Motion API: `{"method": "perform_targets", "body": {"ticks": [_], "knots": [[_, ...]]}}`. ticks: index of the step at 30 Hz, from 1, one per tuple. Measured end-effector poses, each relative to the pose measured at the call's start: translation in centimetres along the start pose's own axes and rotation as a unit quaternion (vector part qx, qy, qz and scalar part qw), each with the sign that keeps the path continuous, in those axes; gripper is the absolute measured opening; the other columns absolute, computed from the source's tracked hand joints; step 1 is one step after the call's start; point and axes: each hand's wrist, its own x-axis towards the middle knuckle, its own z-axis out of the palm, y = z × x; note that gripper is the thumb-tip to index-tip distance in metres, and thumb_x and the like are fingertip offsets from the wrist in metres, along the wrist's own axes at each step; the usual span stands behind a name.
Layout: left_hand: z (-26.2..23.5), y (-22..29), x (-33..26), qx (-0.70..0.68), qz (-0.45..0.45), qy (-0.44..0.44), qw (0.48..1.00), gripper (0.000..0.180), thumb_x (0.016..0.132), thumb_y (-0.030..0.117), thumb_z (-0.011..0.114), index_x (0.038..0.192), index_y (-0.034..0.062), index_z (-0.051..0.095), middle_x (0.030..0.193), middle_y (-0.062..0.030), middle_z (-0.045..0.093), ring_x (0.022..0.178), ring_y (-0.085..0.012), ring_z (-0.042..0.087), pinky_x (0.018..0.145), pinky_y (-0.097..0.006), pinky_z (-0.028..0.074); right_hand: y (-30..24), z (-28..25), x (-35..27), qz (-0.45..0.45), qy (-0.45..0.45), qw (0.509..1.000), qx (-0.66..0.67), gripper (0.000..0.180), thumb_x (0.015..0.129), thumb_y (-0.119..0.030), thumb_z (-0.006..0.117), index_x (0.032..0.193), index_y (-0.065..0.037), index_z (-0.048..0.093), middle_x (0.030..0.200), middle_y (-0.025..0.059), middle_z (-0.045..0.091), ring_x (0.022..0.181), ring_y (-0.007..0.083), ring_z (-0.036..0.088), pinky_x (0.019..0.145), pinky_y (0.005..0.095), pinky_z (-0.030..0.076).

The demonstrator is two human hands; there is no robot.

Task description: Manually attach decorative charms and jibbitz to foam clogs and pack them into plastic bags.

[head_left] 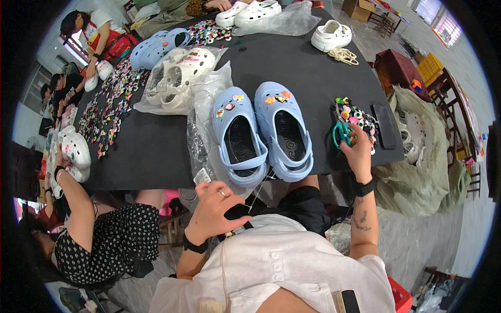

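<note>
A pair of light blue clogs (236, 133) with colourful charms stands side by side at the table's near edge, toes pointing away. From between their heels a thin white cord (256, 196) runs straight down to my left hand (214, 209), whose fingers are curled around its end; the exact grip is partly hidden. My right hand (357, 148) has its thumb and fingers on the teal handles of a pair of scissors (342, 133), which lie at the right beside a small pile of charms (359, 116). A clear plastic bag (199, 138) lies left of the clogs.
Bagged white clogs (180, 78) and blue clogs (156, 48) stand farther left, near many scattered charms (112, 99). A black flat object (383, 125) lies right of the pile. White clogs and a cord bundle (343, 56) are at far right. A sack (417, 182) stands beside the table; co-workers sit left.
</note>
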Motion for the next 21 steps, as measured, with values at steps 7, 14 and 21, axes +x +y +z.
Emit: {"method": "perform_targets", "body": {"ticks": [7,14,21], "knots": [[0.6,0.0,-0.5,0.053,-0.011,0.138,0.989,0.035,0.058,0.039,0.088,0.081,0.0188,0.073,0.067,0.0054,0.051,0.077,-0.016,0.05,0.083,-0.04,0.028,-2.0,-3.5,-2.2,0.106,-0.084,0.816,0.562,0.061,0.079,-0.006,0.068,0.137,0.001,0.047,0.129,0.0167,0.057,0.098,0.0158,0.061,0.088,0.0274,0.048],[0.3,-0.6,0.7,0.081,0.03,0.203,0.975,0.021,0.066,0.019,0.081,0.086,0.0202,0.077,0.077,0.0064,0.058,0.082,-0.0174,0.052,0.082,-0.038,0.03,-4.3,-5.1,-6.5,0.085,-0.271,0.765,0.578,0.083,0.065,-0.025,0.087,0.133,0.003,0.048,0.116,0.018,0.061,0.087,0.0117,0.06,0.076,0.0253,0.048],[-0.6,-0.4,0.0,0.056,0.033,0.24,0.968,0.014,0.073,0.023,0.075,0.086,0.0205,0.077,0.087,0.0051,0.063,0.088,-0.0206,0.052,0.081,-0.038,0.032,-4.4,-2.6,-8.4,0.006,-0.512,0.686,0.517,0.06,0.077,0.01,0.072,0.133,-0.004,0.054,0.128,0.0188,0.061,0.118,0.0284,0.059,0.078,0.03,0.052]]}}
